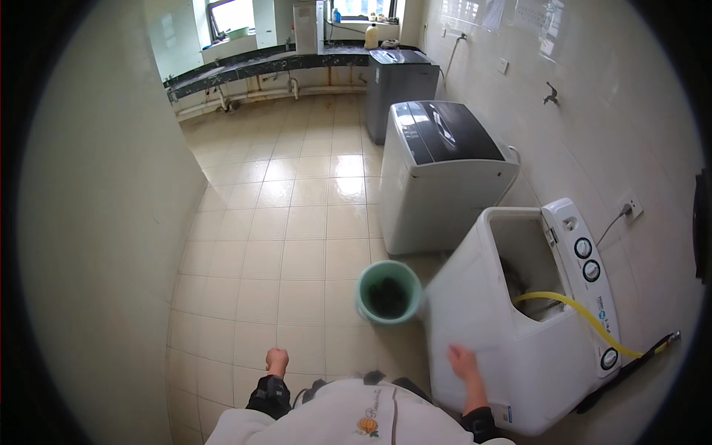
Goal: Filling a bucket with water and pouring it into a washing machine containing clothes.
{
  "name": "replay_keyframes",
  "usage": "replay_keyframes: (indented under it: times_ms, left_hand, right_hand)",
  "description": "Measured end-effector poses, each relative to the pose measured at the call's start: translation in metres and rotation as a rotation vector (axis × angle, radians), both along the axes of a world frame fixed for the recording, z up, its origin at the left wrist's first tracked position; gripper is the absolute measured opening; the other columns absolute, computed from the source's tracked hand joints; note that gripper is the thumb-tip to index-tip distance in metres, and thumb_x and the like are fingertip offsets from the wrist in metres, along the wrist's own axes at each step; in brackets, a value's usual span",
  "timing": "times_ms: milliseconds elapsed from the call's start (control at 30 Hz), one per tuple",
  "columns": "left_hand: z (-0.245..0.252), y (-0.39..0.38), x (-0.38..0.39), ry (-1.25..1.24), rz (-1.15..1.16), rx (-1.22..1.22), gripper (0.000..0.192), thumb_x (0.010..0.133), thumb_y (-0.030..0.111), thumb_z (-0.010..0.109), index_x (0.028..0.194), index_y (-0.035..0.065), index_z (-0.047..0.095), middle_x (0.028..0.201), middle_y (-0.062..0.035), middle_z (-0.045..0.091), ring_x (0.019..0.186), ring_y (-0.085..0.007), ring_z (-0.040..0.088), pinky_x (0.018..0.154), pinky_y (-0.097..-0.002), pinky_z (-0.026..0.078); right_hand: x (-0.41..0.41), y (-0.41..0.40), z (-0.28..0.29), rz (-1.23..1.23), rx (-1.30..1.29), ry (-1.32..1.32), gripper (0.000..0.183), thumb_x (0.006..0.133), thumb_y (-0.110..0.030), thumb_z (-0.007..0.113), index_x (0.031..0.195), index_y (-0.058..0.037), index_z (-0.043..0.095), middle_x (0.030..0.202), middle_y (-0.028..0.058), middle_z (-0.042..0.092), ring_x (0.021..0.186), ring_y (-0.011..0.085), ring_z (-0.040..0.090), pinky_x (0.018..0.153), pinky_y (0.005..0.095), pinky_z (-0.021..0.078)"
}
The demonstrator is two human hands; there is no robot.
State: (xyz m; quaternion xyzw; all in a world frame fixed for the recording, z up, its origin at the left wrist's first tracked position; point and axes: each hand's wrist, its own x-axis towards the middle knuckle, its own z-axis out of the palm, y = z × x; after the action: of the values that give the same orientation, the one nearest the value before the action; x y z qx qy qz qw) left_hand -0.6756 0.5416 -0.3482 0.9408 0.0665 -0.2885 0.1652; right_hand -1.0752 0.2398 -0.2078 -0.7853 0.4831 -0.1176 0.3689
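My left hand point(277, 361) is curled into a loose fist over the tiled floor, with nothing visible in it. My right hand point(463, 360), slightly blurred, hangs in front of the side of a white twin-tub washing machine point(473, 311); its fingers look curled and nothing shows in them. The machine's tub stands uncovered, and a yellow hose point(584, 311) runs from a wall tap into it. On the floor beside the machine stands a light green plastic bucket point(362, 300) with something dark inside.
Beyond stand a white top-loading washing machine point(445, 189) with a dark lid and a grey one point(384, 89). A stone counter point(245, 69) spans the far end under windows. A plain wall point(100, 222) bounds the left. A plugged-in cord point(612, 225) hangs at right.
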Motion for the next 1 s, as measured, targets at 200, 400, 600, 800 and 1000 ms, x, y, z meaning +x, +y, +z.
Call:
replay_keyframes:
  times_ms: [200,400,600,800,1000]
  left_hand:
    - [-0.033,0.097,0.025,-0.187,-0.911,0.518,0.014,0.066,0.008,0.053,0.072,0.0140,0.064,0.076,-0.0079,0.061,0.071,-0.0219,0.060,0.056,-0.0314,0.047]
    - [-0.043,0.143,0.015,0.050,-0.845,0.542,0.018,0.070,0.009,0.048,0.080,0.0125,0.063,0.085,-0.0058,0.061,0.080,-0.0208,0.059,0.060,-0.0320,0.047]
    - [-0.080,0.154,0.062,0.112,-0.738,0.416,0.019,0.070,0.009,0.047,0.081,0.0098,0.062,0.087,-0.0080,0.060,0.082,-0.0233,0.058,0.063,-0.0332,0.047]
    - [-0.067,0.114,0.166,-0.033,-0.239,0.326,0.019,0.072,0.011,0.045,0.078,0.0104,0.063,0.083,-0.0094,0.060,0.074,-0.0250,0.059,0.058,-0.0364,0.047]
    - [0.056,-0.007,0.301,-0.444,0.491,-0.320,0.023,0.063,0.021,0.058,0.075,0.0025,0.058,0.075,-0.0133,0.059,0.071,-0.0263,0.057,0.065,-0.0332,0.044]
  right_hand:
    - [-0.020,0.016,-0.106,0.140,0.564,0.683,0.029,0.077,-0.022,0.047,0.097,-0.0021,0.054,0.087,0.0129,0.058,0.076,0.0211,0.058,0.066,0.0339,0.0468]
    - [0.019,-0.007,-0.155,0.031,0.879,0.742,0.030,0.079,-0.023,0.046,0.100,-0.0026,0.051,0.090,0.0114,0.056,0.078,0.0222,0.057,0.061,0.0352,0.0478]
    - [0.160,-0.097,-0.209,0.284,0.438,0.545,0.029,0.072,-0.024,0.049,0.090,-0.0041,0.058,0.084,0.0119,0.059,0.075,0.0226,0.058,0.066,0.0335,0.0454]
    - [0.349,-0.140,-0.140,0.240,0.598,0.430,0.021,0.072,-0.015,0.047,0.084,-0.0010,0.057,0.068,0.0088,0.057,0.060,0.0167,0.057,0.047,0.0279,0.0451]
    - [0.480,-0.178,-0.185,0.752,0.227,0.469,0.025,0.072,-0.019,0.046,0.086,-0.0022,0.058,0.070,0.0113,0.059,0.058,0.0187,0.058,0.052,0.0303,0.0465]
